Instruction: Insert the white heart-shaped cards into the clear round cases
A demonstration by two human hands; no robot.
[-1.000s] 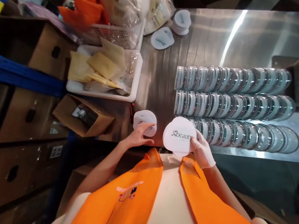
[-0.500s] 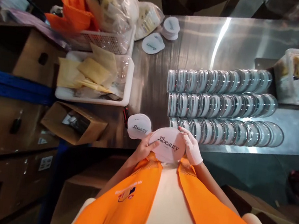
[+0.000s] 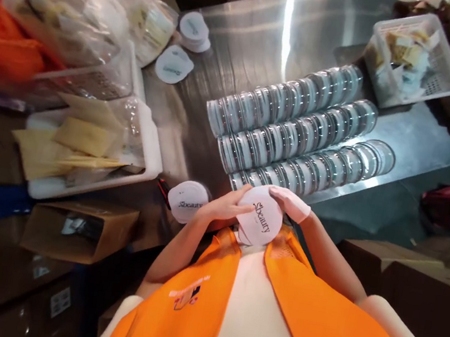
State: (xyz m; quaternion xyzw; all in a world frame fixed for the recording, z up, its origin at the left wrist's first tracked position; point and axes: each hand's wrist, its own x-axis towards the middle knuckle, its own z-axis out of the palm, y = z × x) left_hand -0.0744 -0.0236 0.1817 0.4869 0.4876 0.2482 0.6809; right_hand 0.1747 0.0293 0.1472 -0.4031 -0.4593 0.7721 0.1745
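Observation:
Close to my chest, both hands hold a round white lid-like disc (image 3: 260,219) printed "Sbeauty". My left hand (image 3: 225,205) grips it from the left, fingers laid over its upper edge. My right hand (image 3: 292,204), in a pale glove or finger covering, clasps its upper right edge. What lies under the disc is hidden. A similar printed white disc (image 3: 187,202) rests on the table's near edge, left of my hands. Just beyond, three slanting rows of clear round containers (image 3: 289,136) lie on their sides, packed face to face.
The metal table (image 3: 245,31) also bears a stack of white discs (image 3: 194,31), another disc (image 3: 174,64), and a white basket (image 3: 418,62) of packets at right. A white tray (image 3: 153,163) with yellowish envelopes stands left, above an open cardboard box (image 3: 80,231).
The view has swung, so the table now slants. My left hand has slid up over the disc's top edge, and the printed disc has turned clockwise. Both hands keep hold.

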